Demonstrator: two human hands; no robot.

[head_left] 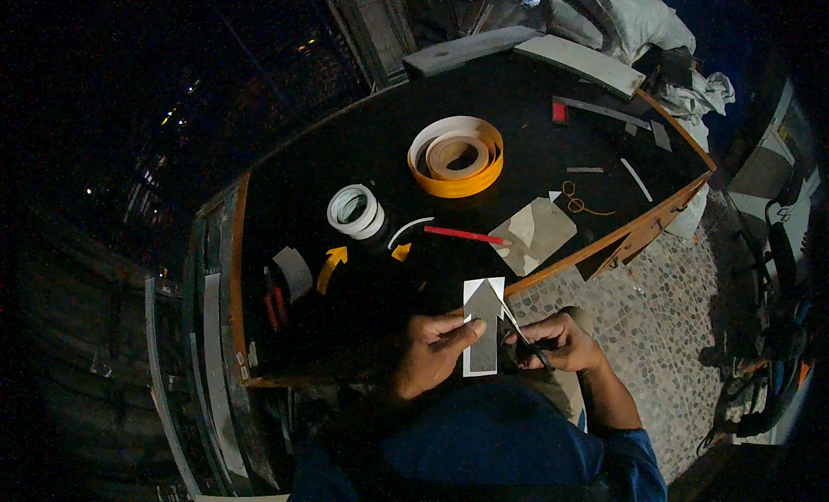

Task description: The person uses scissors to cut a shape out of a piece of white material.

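Observation:
Between the thumb and fingers of my left hand (436, 351) is a white card (471, 366) with a grey arrow shape (484, 338) on it, pointing away from me. My right hand (563, 340) is closed around a pair of scissors (515, 319), its blades slanting up to the card's right edge near the arrowhead. Both hands are over my lap, just off the table's near edge. Two yellow arrows (332, 269) lie on the dark table, the second partly in shadow. A red pencil (463, 234) rests with one end on a piece of grey sheet (537, 234).
On the table (311, 191) stand a yellow-and-white tape coil (466, 189) and white rings (356, 212). A red-handled tool (275, 305) lies at the left. Thin strips and a looped cord (580, 200) are at the right. White sacks (639, 23) sit behind, and a pebbled floor (665, 321) shows right.

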